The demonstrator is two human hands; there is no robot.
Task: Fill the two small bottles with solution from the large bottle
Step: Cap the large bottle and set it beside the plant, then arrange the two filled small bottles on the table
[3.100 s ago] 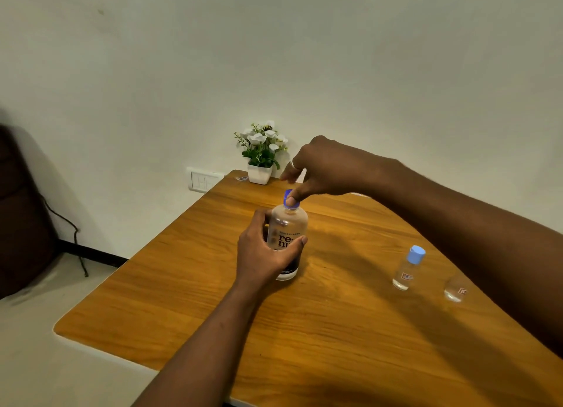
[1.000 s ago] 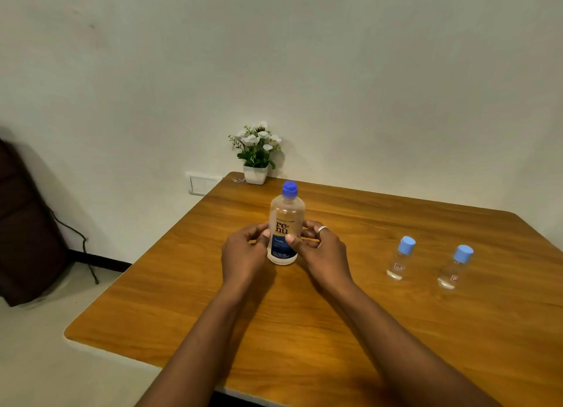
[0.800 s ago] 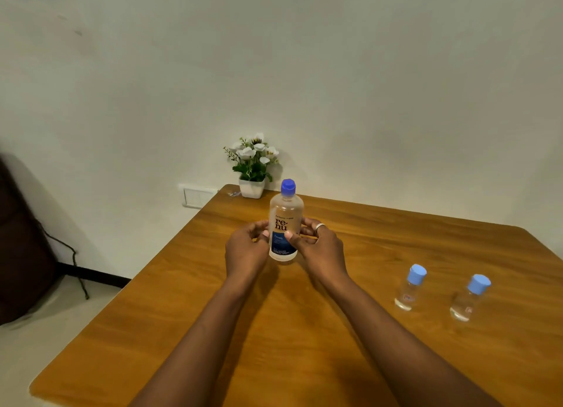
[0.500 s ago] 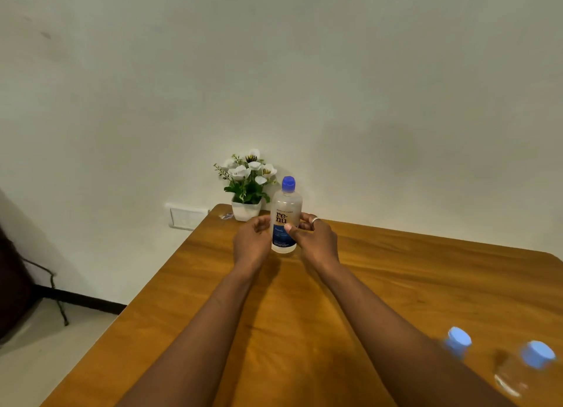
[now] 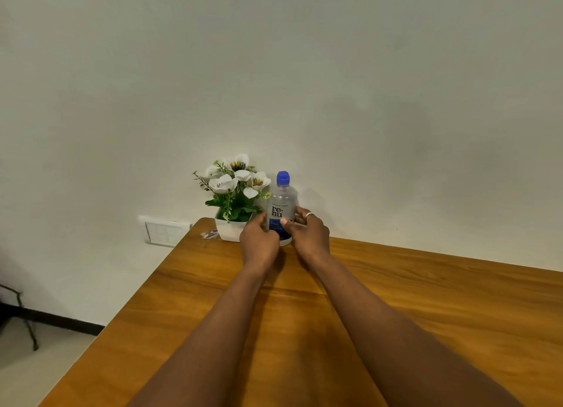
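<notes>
Gripping the large solution bottle (image 5: 281, 207) from both sides, far out near the back edge of the wooden table (image 5: 426, 300), with both forearms stretched forward over the wood. On the bottle's left flank, the left hand (image 5: 259, 242), fingers curled round the lower body and thumb up near the edge of the label. On the right flank, the right hand (image 5: 309, 234), thumb laid across the blue lower band of the label, other fingers wrapped behind, a silver ring (image 5: 308, 215) on one of them. Upright and clear-walled, with "re-nu" in dark letters on a pale label and a blue cap (image 5: 283, 178) seated on the neck. Base down at the tabletop between the two palms; impossible to tell whether resting there or raised a hair. Just beside it to the left, close enough for a flower to overlap the bottle's shoulder in this view, a small potted plant (image 5: 234, 190) with white blooms and green leaves in a white pot (image 5: 230, 230), at the table's far left corner against the plain off-white wall (image 5: 365, 86). Next to the pot on the wood, a small wrapper or sticker (image 5: 210, 233), too blurred to read. On the wall left of that corner, a white switch plate (image 5: 163, 231). Lower left, a black skirting strip (image 5: 61, 322) and a thin dark leg or cable (image 5: 30, 336), only partly in view.
</notes>
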